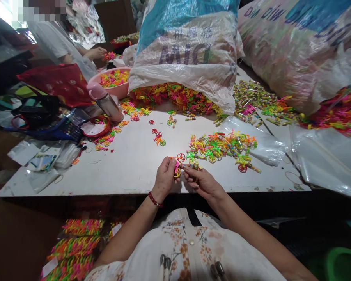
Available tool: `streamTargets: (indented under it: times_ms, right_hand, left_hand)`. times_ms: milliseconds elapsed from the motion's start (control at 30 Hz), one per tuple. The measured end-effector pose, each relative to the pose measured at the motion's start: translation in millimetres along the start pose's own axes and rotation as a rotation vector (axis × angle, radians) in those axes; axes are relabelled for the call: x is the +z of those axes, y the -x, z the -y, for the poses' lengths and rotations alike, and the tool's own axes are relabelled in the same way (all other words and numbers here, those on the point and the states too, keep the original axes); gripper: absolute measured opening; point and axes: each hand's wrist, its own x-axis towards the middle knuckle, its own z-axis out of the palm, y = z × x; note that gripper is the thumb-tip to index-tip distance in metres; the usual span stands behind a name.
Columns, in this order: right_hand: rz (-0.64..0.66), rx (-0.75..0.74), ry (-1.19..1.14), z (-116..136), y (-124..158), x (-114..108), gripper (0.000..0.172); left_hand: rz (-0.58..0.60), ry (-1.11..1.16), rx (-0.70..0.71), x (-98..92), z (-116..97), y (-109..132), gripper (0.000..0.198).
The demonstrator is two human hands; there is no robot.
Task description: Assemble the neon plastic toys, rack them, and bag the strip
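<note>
My left hand [164, 174] is closed on a small plastic toy bicycle [177, 167] in pink, orange and yellow with a red wheel. Beside it, the fingers of my right hand [204, 182] pinch a small multicoloured tube [195, 165] at the toy's right side. Whether the tube touches the bicycle is too small to tell. Just beyond my hands lies a pile of similar toy bicycles with tubes [216, 147]. Some loose toy pieces [158, 138] and wheels are on the white table [134, 168] ahead of my left hand.
A large sack [187, 50] spills plastic pieces at the back; tubes [251, 97] lie right of it. Clear bags [324, 156] cover the right side. A flask [109, 103], pink basin [119, 91] and red bag [58, 84] stand left. Another person's hand [96, 53] holds pieces beyond.
</note>
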Motion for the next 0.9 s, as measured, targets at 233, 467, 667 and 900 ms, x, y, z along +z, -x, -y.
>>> streamTargets:
  times_ms: [233, 467, 667, 900]
  right_hand:
    - [-0.012, -0.053, -0.050, -7, -3, 1, 0.033]
    - [0.037, 0.052, -0.097, -4, -3, -2, 0.024]
    - [0.123, 0.202, -0.278, -7, -6, -3, 0.019]
    - [0.050, 0.144, -0.293, -17, -5, -2, 0.027]
  left_hand:
    - [-0.013, 0.105, -0.047, 0.3, 3, 0, 0.035]
    - [-0.047, 0.201, -0.114, -3.6, 4, -3, 0.036]
    - [-0.018, 0.188, -0.069, -5.4, 7, -1, 0.038]
    - [-0.025, 0.241, -0.130, -4.7, 7, -1, 0.040]
